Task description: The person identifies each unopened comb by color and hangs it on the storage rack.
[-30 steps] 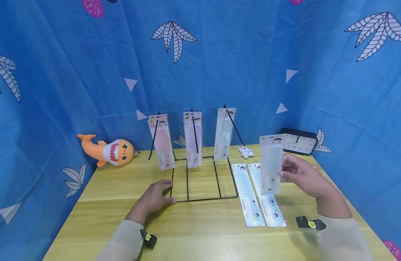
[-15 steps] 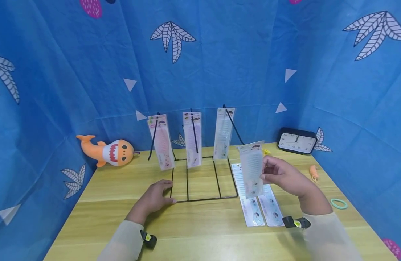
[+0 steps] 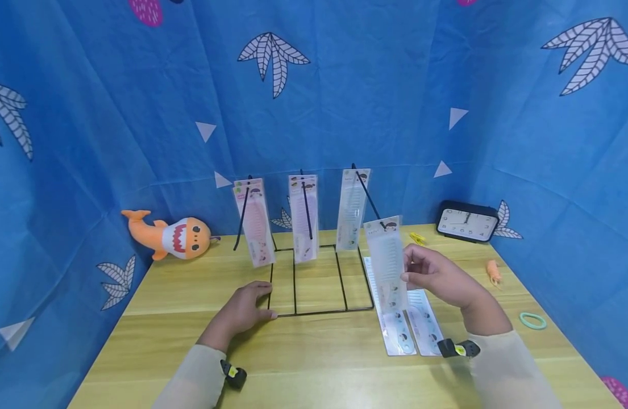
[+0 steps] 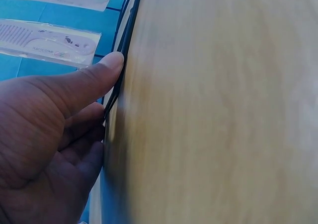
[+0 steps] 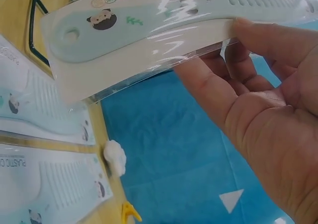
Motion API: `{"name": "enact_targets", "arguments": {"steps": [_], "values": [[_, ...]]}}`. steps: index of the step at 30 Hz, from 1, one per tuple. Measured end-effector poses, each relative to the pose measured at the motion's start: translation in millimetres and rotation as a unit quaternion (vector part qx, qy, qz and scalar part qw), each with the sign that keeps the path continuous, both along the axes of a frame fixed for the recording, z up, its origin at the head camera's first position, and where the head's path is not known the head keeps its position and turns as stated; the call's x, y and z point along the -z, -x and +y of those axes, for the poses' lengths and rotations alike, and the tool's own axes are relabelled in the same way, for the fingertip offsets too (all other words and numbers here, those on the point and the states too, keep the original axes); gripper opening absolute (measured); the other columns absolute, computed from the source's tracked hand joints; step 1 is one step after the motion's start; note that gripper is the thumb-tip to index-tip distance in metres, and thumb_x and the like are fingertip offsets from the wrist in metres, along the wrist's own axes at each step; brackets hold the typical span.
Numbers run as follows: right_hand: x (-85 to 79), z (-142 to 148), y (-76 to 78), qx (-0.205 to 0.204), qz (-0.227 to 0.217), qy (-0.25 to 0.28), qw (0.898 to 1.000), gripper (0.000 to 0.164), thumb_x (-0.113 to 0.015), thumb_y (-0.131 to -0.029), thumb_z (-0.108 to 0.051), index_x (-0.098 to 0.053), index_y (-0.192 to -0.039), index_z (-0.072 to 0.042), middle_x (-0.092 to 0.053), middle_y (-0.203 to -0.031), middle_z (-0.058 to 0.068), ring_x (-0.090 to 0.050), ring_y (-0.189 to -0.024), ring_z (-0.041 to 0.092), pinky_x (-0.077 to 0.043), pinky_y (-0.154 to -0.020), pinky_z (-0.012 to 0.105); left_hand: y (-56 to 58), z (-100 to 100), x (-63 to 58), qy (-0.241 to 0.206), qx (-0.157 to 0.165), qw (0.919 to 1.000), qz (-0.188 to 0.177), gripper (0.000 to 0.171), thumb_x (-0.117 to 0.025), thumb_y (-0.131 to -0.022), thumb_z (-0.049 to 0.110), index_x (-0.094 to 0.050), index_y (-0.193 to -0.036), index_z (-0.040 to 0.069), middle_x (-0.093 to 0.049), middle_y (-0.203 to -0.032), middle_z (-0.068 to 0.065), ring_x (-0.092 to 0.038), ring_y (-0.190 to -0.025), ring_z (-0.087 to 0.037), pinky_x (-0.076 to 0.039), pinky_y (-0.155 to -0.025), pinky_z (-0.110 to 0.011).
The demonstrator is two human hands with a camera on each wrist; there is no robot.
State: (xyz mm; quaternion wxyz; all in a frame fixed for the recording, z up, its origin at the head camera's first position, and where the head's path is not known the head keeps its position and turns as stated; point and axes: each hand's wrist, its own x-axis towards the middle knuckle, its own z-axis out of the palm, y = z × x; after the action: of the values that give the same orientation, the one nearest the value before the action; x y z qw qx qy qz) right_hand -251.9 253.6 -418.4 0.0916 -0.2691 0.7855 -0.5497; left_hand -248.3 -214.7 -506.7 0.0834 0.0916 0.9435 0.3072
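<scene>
In the head view my right hand pinches the edge of a packaged pale-green comb, held upright. The card's top overlaps the tip of the right-hand hook of a black wire rack. In the right wrist view, thumb and fingers grip the side of this comb's clear wrapper. My left hand holds the rack's front left corner, thumb on the wire in the left wrist view. Hanging from the rack are pink combs, purple combs and one pale-green comb.
Two more packaged pale-green combs lie right of the rack, partly behind the held one. Farther back are a yellow clip and a black clock. A green ring and small orange item lie right; an orange shark toy lies left.
My right hand has moved left with the packaged comb, from beside the clock to the tip of the right-hand hook. The left hand has stayed at the rack corner.
</scene>
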Motion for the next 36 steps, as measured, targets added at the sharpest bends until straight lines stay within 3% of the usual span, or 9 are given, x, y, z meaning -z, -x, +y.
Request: {"name": "enact_targets", "arguments": {"steps": [6,15,25,36], "values": [[2.6,-10,3.9,0.052,0.005,-0.021,0.998,0.009,-0.062,-0.107,0.001,-0.057,-0.113,-0.003,-0.062,-0.12,0.018,-0.067,-0.103,0.028,-0.068,-0.087,0.038,-0.5,0,-1.4,0.003,0.001,1.0,0.002,0.065,-0.087,-0.095,0.021,-0.062,-0.153,0.002,-0.054,-0.165,-0.013,-0.044,-0.157,-0.042,-0.037,-0.131,-0.06],[-3.8,-33,20.8,0.138,-0.036,-0.044,0.989,0.011,-0.059,-0.111,-0.004,-0.054,-0.119,-0.008,-0.06,-0.124,0.017,-0.065,-0.112,0.034,-0.068,-0.094,0.05,-1.8,2,-2.4,0.003,-0.001,1.0,0.005,0.065,-0.087,-0.095,0.021,-0.063,-0.152,0.002,-0.055,-0.164,-0.012,-0.045,-0.156,-0.041,-0.038,-0.13,-0.059],[1.3,-55,56.4,0.172,-0.078,-0.016,0.982,0.017,-0.061,-0.112,-0.01,-0.054,-0.127,-0.008,-0.059,-0.129,0.018,-0.062,-0.138,0.042,-0.062,-0.105,0.058,0.3,-1,1.7,-0.002,0.005,1.0,0.005,0.066,-0.087,-0.096,0.022,-0.062,-0.153,0.002,-0.054,-0.165,-0.012,-0.045,-0.157,-0.042,-0.038,-0.13,-0.06],[2.3,-80,77.7,0.238,-0.07,-0.008,0.969,0.014,-0.054,-0.114,-0.013,-0.056,-0.126,-0.005,-0.061,-0.139,0.019,-0.062,-0.142,0.04,-0.062,-0.107,0.053,1.9,-1,2.4,-0.004,0.0,1.0,0.002,0.067,-0.089,-0.094,0.022,-0.062,-0.153,0.002,-0.055,-0.164,-0.012,-0.045,-0.156,-0.042,-0.038,-0.13,-0.06]]}}
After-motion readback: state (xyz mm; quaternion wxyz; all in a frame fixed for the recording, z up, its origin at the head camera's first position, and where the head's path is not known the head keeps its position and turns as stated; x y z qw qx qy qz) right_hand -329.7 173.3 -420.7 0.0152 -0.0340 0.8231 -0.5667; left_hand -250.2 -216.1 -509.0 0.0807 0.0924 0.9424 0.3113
